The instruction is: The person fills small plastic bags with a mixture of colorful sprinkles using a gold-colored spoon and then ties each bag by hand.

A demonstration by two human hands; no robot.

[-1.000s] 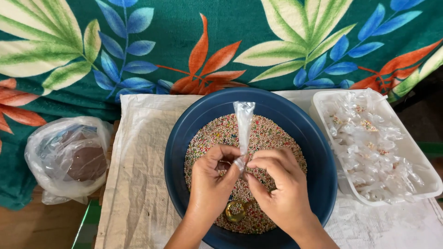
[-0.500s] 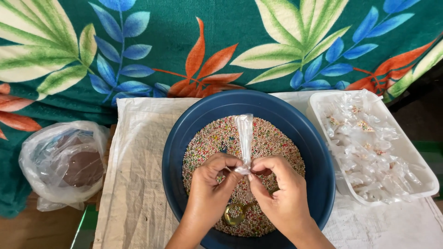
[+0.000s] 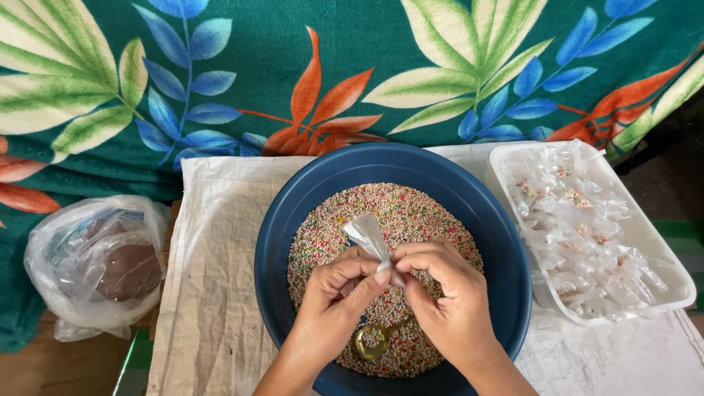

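Packet (image 3: 367, 236) now tips left, upright earlier | left hand (image 3: 339, 293) and right hand (image 3: 447, 301) meet, both pinched on its neck over bowl (image 3: 506, 257) | risk: loose pinch drops beads (image 3: 411, 213) | spoon (image 3: 370, 342) below | tray (image 3: 660, 249) right.

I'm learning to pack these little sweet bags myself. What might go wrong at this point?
Three risks, judged from the view:
1. Both hands, left hand and right hand, pinch the small clear bag by one end; a slip might spill its contents.
2. It is held over the blue bowl of coloured sprinkles, so any spill would likely land there.
3. The small spoon lies under the wrists and could get knocked.
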